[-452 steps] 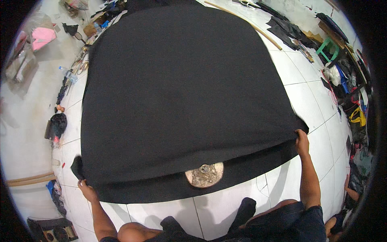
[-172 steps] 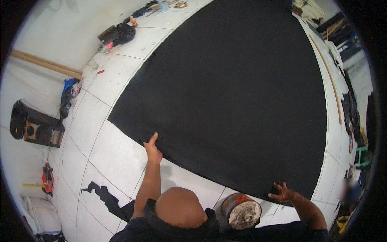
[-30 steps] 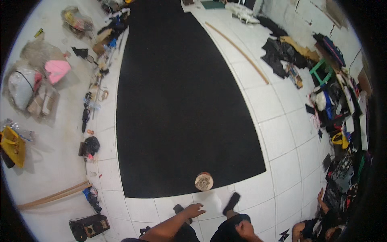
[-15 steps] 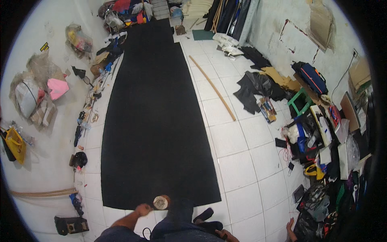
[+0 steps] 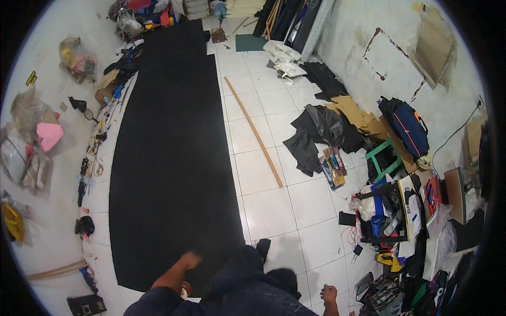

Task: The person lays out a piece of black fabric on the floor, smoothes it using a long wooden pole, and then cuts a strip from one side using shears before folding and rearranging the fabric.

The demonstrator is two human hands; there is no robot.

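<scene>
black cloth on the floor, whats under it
White floor tiles show along the right edge of the black cloth and probably continue beneath. Whatever lies directly under it is covered and can't be seen.

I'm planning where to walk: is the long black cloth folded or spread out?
Spread out: the black cloth lies as a long, flat sheet over the white floor tiles. Whether it is doubled, I cannot tell.

The left grip (image 5: pixel 191 260) is blurred. The left sleeve (image 5: pixel 155 301) hides part of the cylinder (image 5: pixel 186 289); the torso (image 5: pixel 247 289) covers some black fabric (image 5: pixel 171 158); the lower border crops the right forearm (image 5: pixel 330 306).
</scene>
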